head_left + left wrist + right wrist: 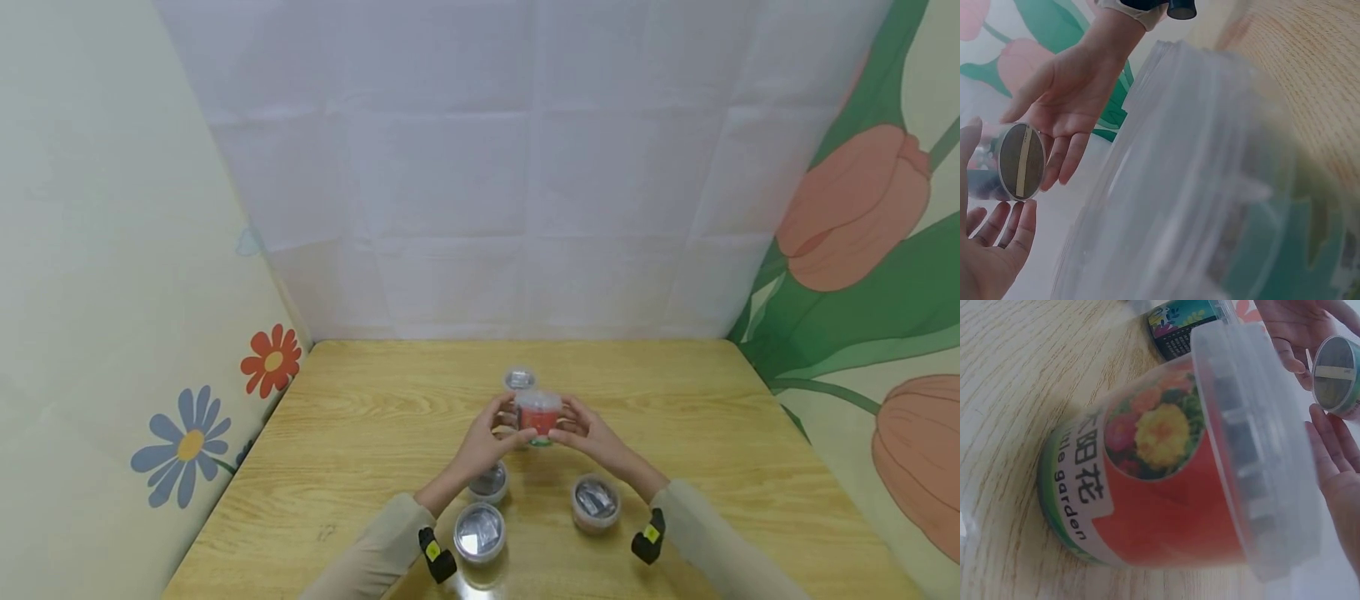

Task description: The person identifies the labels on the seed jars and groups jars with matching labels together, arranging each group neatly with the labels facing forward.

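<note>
Cup (538,414) held from both sides

It's over the middle of the counter (367,450), left hand (482,440) at 8 o'clock, right hand (598,435) at 4, fingers of both pinching it. Light, even pressure should keep it level, clear of the far tub (519,378) at 11 o'clock.

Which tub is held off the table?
The red tub between the left hand and right hand; the other visible tubs stand on the table.

Off held cup (539,419), I've 2 tubs (480,533) blocking 7 o'clk, rt tub (596,502) 5, rear tub (519,379) 11; gap at 6, tabletop (667,392) room at 2.
</note>
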{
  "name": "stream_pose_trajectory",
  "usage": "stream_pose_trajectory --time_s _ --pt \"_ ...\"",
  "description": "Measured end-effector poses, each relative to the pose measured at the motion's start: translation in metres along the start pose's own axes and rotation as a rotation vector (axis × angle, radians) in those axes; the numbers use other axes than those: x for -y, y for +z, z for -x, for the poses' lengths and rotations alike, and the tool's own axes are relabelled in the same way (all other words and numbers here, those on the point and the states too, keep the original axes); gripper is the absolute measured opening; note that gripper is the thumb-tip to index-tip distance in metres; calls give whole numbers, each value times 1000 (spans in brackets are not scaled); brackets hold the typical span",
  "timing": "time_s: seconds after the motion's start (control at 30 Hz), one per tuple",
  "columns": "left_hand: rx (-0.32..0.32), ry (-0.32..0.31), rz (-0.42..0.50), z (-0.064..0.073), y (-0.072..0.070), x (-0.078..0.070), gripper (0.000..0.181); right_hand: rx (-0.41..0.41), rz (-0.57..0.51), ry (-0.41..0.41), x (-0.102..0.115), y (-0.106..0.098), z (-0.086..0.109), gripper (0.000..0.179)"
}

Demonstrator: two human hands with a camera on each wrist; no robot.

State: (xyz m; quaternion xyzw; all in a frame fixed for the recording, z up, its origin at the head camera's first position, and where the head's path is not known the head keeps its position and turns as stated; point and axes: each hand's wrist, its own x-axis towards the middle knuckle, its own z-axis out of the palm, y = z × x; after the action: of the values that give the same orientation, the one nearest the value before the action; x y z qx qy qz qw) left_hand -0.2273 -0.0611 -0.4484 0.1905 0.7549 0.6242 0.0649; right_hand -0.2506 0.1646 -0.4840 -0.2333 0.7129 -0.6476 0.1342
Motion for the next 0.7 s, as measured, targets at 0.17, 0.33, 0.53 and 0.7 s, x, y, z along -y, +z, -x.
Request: stream_pose_trajectory --time_s 0.17,0.33,0.53,0.7 --pt "-25 4 -5 -3 2 6 69 -3 16 -9 -3 1 -2 59" --pt "-42 6 -4 -12 2 27 70 -1 41 -12 -4 2 -2 59" --pt "-33 18 -15 -15 0 37 65 23 28 -22 -1 2 -1 60" --pt "-19 -4 12 -13 -2 35 61 74 -16 -59 -1 1 -1 62"
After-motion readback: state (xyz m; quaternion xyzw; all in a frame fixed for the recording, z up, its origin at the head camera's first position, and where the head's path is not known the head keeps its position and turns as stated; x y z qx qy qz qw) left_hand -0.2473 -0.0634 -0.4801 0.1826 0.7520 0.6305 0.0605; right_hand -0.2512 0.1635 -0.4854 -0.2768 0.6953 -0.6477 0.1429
